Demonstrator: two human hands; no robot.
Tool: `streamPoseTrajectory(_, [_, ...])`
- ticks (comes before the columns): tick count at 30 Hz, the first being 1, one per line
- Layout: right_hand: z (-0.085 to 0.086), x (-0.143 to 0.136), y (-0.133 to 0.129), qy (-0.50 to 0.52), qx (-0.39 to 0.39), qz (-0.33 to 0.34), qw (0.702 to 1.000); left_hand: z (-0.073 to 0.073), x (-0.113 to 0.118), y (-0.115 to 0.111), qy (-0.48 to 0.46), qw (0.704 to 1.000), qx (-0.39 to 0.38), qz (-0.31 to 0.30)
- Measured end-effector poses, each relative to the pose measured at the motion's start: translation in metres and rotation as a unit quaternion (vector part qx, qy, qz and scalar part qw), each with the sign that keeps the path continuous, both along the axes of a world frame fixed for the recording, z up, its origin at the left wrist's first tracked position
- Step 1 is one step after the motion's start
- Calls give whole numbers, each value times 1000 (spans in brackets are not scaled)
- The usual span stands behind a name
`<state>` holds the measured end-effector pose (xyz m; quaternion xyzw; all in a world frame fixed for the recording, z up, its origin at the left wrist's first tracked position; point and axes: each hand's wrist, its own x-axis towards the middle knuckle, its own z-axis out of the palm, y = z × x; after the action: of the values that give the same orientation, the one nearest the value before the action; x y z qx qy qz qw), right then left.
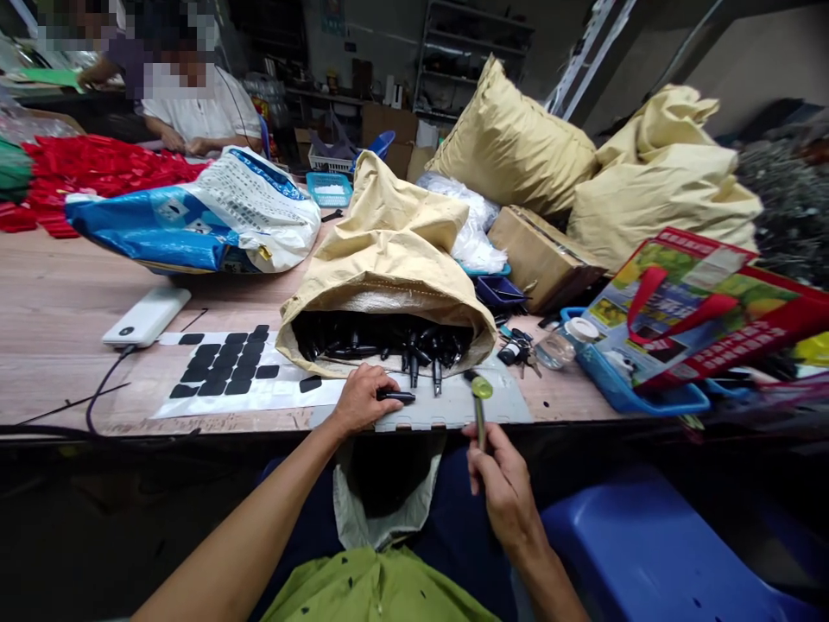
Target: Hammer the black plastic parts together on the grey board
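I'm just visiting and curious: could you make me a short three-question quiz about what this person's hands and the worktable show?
1. True or false: the left hand grips a black plastic piece on the grey mat.
2. What does the right hand hold? A) a small tool with a green head B) a white power bank C) a red bag handle
3. Fill in: more black pieces spill from the open tan ____.

Key: 1 true; 2 A; 3 sack.
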<state>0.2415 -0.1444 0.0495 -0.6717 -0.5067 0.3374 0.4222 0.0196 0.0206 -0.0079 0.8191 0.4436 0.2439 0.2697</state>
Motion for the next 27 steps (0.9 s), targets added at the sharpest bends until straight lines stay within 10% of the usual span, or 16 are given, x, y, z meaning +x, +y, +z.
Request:
streamPoseTrajectory(10, [-14,-57,18,-132,128,92,979,-4,-1,2,-13,1000,9,-13])
streamPoseTrajectory(27, [-28,-47,22,-156,100,95,978,-3,0,1,-10,1000,-2,-2])
